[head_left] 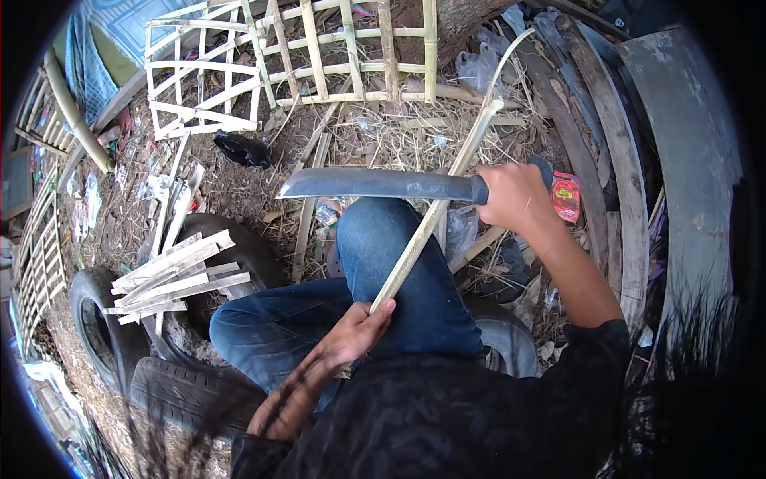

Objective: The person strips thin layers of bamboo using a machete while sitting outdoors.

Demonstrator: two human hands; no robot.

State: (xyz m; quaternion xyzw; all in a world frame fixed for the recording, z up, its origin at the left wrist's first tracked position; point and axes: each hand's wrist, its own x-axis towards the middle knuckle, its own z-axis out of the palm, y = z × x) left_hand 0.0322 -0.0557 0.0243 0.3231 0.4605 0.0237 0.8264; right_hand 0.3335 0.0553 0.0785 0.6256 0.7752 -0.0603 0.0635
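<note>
My right hand (pixel 515 195) is closed round the dark handle of a machete (pixel 375 184). Its broad grey blade points left, level above my raised knee, and crosses over a long bamboo strip (pixel 415 243). My left hand (pixel 357 329) grips the strip's lower end near my lap. From there the strip slants up and right across my thigh. Near its far end, beyond the blade, a thin sliver (pixel 511 60) curls away from a pale, split spot. Whether the blade touches the strip cannot be told.
Cut bamboo pieces (pixel 179 271) lie piled on old tyres (pixel 100 319) at my left. Woven bamboo lattices (pixel 343 48) stand ahead. Long boards (pixel 678 160) line the right side. A red packet (pixel 566 197) lies beyond my right hand, and a black plastic bag (pixel 242 149) on the littered ground.
</note>
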